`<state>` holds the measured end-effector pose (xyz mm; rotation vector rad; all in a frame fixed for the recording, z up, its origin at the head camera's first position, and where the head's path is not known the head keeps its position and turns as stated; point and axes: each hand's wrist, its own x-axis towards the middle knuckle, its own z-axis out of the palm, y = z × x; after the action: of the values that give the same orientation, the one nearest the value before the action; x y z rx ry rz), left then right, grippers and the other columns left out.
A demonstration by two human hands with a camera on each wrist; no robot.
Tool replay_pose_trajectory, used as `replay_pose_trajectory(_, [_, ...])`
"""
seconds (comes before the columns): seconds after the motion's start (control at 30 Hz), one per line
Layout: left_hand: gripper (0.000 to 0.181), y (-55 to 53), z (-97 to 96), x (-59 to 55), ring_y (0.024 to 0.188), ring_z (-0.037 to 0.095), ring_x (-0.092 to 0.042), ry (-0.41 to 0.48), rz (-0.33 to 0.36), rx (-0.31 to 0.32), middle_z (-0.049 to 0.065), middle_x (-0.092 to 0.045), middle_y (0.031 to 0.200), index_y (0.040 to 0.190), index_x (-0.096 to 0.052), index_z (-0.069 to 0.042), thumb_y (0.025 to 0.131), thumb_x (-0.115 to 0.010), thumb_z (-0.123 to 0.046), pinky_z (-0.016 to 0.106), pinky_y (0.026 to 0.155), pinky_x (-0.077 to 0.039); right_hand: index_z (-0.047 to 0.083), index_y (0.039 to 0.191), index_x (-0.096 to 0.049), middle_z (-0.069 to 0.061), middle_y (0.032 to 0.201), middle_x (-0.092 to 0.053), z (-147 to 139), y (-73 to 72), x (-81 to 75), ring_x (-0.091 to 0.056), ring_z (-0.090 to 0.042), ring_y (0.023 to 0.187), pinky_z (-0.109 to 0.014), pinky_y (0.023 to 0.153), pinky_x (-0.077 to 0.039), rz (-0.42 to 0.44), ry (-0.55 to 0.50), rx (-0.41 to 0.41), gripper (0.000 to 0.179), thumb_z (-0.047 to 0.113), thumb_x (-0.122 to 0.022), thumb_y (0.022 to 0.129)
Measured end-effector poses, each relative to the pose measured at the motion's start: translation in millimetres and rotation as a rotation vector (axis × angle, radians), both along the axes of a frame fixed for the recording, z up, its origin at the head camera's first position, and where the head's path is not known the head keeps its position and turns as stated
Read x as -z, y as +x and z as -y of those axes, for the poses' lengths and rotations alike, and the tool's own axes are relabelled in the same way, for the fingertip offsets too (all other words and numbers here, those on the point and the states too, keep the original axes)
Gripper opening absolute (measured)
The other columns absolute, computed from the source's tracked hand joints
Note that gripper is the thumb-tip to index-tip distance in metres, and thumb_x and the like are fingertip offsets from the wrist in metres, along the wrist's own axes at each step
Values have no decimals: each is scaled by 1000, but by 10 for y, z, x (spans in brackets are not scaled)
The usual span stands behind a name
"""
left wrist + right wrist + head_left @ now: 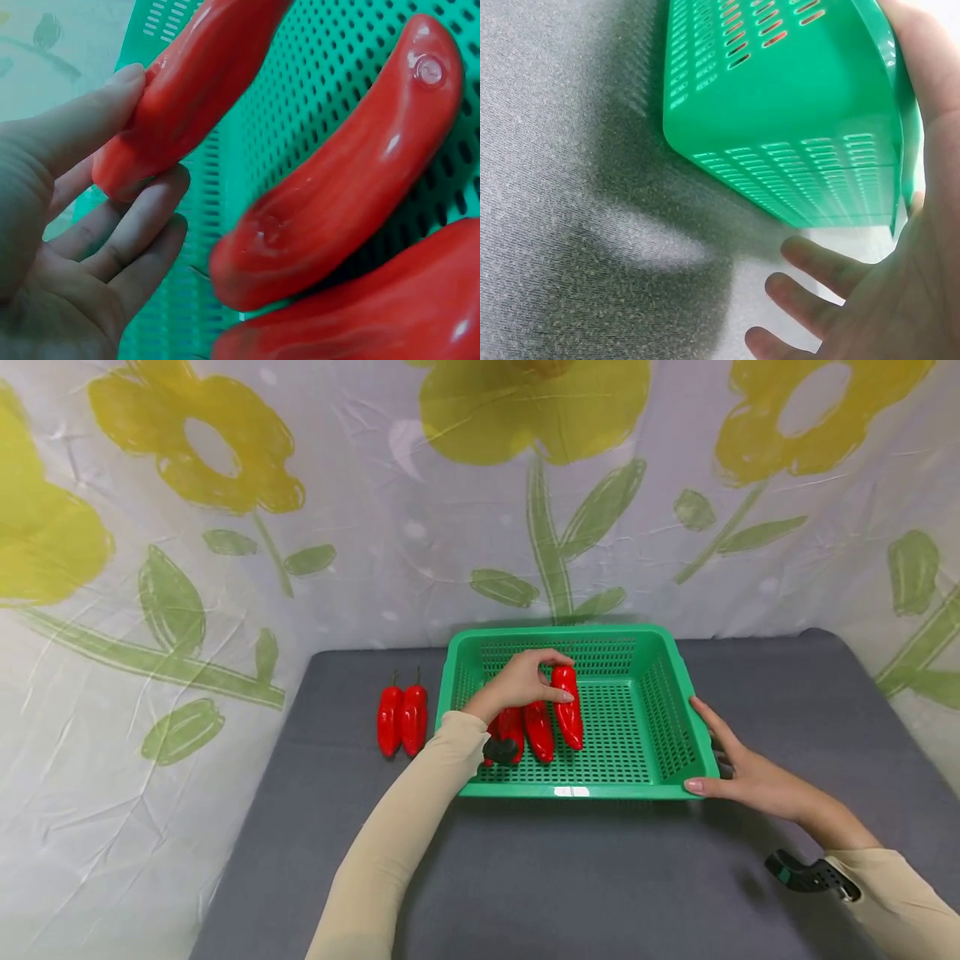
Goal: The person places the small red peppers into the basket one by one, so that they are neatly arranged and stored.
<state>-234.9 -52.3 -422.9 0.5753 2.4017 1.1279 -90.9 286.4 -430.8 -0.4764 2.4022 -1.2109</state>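
My left hand (pixel 519 681) is inside the green plastic basket (pixel 562 791) and pinches a red pepper (pixel 568 714) near its stem end, between thumb and fingers. In the left wrist view, that pepper (pixel 199 90) tilts above the basket's slotted floor. Beside it lie more red peppers (pixel 538 732), partly hidden by my left forearm; one nearby pepper (pixel 345 172) shows whole in the left wrist view. My right hand (pixel 738 768) holds the basket's front right corner, thumb and index finger at the rim. Its other fingers (pixel 810 300) are spread away from the basket wall.
Two red peppers (pixel 402 720) with thin stems lie side by side on the grey tabletop (pixel 322 827), left of the basket. A white cloth printed with yellow flowers (pixel 360 527) hangs behind the table and down its sides.
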Motion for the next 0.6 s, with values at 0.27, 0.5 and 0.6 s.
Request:
replay_pose_trajectory(0.27, [63, -34, 12, 88, 91, 16, -68, -18, -16, 6, 3, -57, 135, 139, -56, -18, 82, -82, -26, 28, 79, -55, 35, 155, 22, -39, 150, -22, 5, -8, -1, -43, -65, 123, -55, 80, -52, -3, -3, -8, 112, 16, -69, 91])
replay_pose_trajectory(0.5, [63, -25, -26, 126, 89, 14, -68, -25, -27, -11, 3, -65, 121, 136, -59, -21, 79, -84, -29, 28, 77, -55, 35, 155, 22, -40, 151, -20, 4, -11, -3, -41, -67, 124, -56, 81, -51, -2, -3, -10, 112, 16, -69, 91])
replay_pose_trajectory(0.6, [62, -9, -41, 130, 88, 14, -68, -29, -28, -18, 3, -65, 121, 136, -59, -21, 79, -84, -29, 28, 77, -55, 36, 154, 23, -41, 151, -20, -3, -8, 1, -38, -69, 125, -58, 81, -52, 1, 6, -6, 112, 18, -69, 92])
